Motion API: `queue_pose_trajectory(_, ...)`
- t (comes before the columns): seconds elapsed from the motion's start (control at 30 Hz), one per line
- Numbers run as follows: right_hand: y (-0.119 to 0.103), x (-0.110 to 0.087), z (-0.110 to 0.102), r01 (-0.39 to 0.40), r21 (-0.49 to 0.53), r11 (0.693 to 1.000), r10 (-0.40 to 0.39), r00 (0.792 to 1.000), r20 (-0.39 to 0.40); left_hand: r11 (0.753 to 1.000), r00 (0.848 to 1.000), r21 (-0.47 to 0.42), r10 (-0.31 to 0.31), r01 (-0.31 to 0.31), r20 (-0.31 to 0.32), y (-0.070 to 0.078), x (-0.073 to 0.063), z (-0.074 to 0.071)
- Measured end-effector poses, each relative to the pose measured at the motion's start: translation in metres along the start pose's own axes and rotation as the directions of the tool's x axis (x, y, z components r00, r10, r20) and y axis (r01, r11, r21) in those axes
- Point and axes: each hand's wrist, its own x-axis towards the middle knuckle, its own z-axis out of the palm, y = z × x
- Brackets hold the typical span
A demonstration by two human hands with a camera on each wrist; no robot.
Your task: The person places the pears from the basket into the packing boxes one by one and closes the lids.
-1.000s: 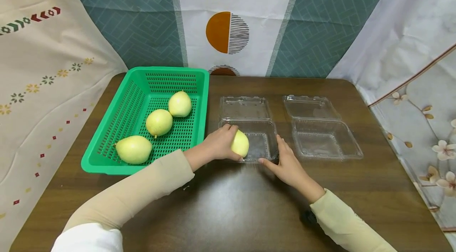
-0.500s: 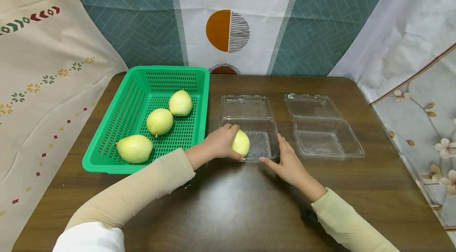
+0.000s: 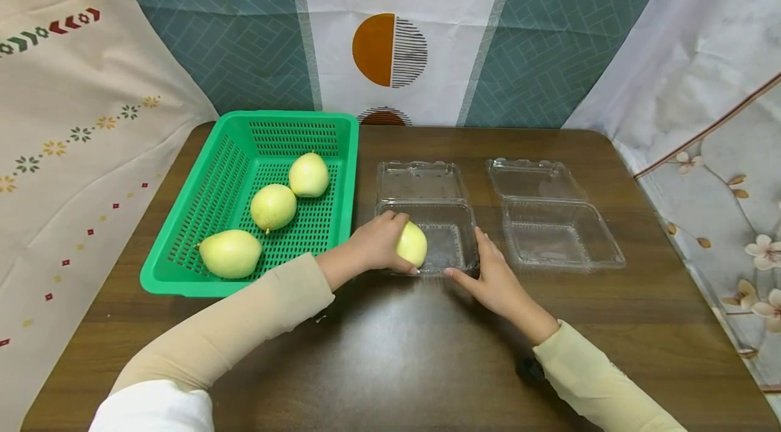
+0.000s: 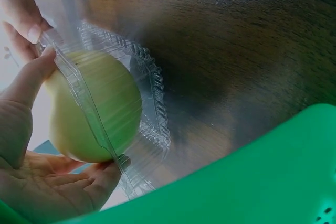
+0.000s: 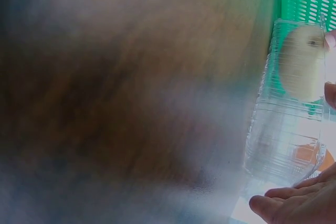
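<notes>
My left hand [image 3: 377,242] holds a pale yellow-green pear [image 3: 413,246] in the left end of the middle clear plastic clamshell container [image 3: 447,242]. In the left wrist view, the pear [image 4: 102,103] shows through the clear wall, with the left hand's thumb and fingers [image 4: 100,184] around it at the rim. At the container's front right corner, my right hand [image 3: 497,283] touches the rim with thumb in front and fingers along the side. The right wrist view shows its fingers [image 5: 286,200] fairly straight beside the container [image 5: 281,129]. The container's lid [image 3: 421,182] lies folded back.
A green plastic basket [image 3: 350,181] stands on the left with three pears [image 3: 230,254] inside. To the right lies a second clear clamshell container [image 3: 558,235], lid back. Patterned cloths hang behind and beside the brown wooden table [image 3: 390,364].
Both hands, the pear and the container keep nearly the same positions. Only a slight shift of the head view is visible.
</notes>
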Motion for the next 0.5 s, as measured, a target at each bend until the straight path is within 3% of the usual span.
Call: queue_pose_trajectory(0.5,0.0014,0.0021,-0.0004,-0.008,0.007,1.0,0.008,1.0,0.018,1.0,1.0,0.003,0.0,0.0,0.019,-0.0006,-0.0006,-0.0021)
